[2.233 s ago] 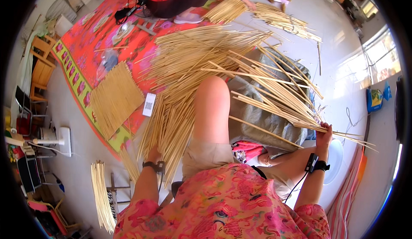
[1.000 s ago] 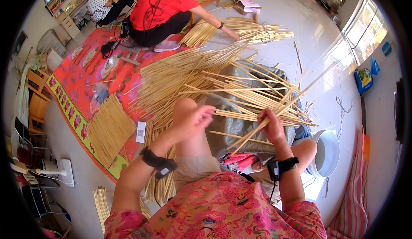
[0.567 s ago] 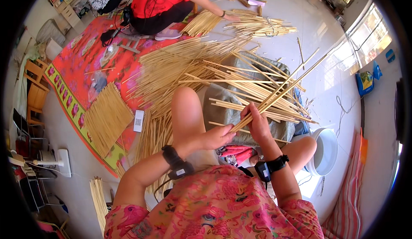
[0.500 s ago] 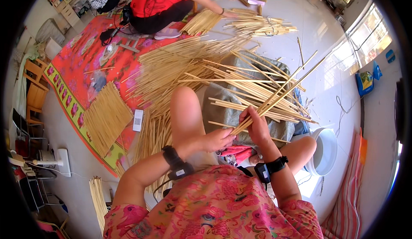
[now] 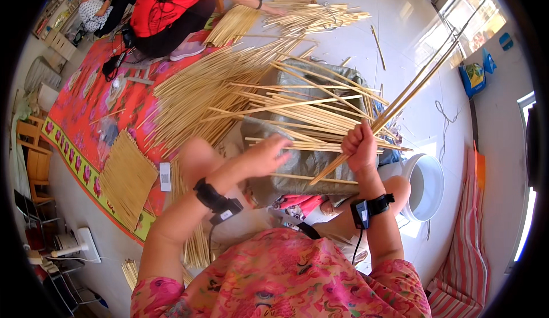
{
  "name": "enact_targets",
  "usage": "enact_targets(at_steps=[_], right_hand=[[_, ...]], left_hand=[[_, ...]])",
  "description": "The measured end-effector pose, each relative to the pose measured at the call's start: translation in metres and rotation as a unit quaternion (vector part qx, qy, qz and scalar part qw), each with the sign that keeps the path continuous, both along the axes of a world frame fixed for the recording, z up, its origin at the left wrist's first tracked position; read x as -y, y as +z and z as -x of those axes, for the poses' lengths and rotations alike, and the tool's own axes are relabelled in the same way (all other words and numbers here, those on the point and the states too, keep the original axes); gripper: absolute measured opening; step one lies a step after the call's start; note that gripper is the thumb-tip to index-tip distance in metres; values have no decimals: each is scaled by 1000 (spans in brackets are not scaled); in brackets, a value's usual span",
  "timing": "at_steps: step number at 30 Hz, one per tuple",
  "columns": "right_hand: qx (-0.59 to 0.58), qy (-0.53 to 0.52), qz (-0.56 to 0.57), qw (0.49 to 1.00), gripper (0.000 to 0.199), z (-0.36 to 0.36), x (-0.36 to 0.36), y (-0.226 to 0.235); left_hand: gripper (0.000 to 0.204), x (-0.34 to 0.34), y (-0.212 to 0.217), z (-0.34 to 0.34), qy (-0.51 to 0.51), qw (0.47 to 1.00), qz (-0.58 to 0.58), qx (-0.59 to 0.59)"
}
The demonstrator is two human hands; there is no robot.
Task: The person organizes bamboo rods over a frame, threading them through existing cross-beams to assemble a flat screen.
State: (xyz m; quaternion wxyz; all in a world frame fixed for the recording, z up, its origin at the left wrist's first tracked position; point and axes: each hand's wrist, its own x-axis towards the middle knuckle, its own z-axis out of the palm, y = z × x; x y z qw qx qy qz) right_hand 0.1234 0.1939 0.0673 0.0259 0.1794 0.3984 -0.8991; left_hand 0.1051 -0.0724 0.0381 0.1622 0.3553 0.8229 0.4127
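My right hand [image 5: 360,146] is closed round a thin bundle of long, pale reed stalks [image 5: 400,102]. Their upper ends point far to the upper right, and the lower ends stick out below my fist. To its left my left hand [image 5: 264,157] holds nothing; its fingers are apart and a little blurred, over the left edge of a low block under a grey-green cover [image 5: 286,189]. Loose reed stalks [image 5: 314,118] lie criss-cross on that cover, just beyond both hands.
Many more stalks [image 5: 200,86] spread over a red floral mat [image 5: 80,101], beside a woven stalk panel [image 5: 128,172]. A co-worker in red [image 5: 171,9] crouches beyond, reaching toward another stalk heap [image 5: 326,18]. A white bucket [image 5: 426,186] stands right of my knee.
My left hand has let go of the stalks and moved up and left, opening. My right hand has shifted right with the bundle, now tilted more steeply. The view has shifted too.
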Motion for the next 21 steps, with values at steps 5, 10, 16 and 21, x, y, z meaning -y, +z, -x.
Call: enact_targets(at_steps=[5,10,16,21], right_hand=[[-11,-120,-90,989,45,36,-61,3],[-30,-147,-119,982,42,74,-121,2],[-12,-206,-102,973,41,87,-166,-10],[-46,-256,-95,961,39,92,-185,4]], left_hand=[[32,9,-19,66,63,989,123,-45],[30,1,-38,114,69,986,139,-61],[36,-44,-56,123,96,973,166,-128],[32,-65,-63,137,85,950,278,-115]])
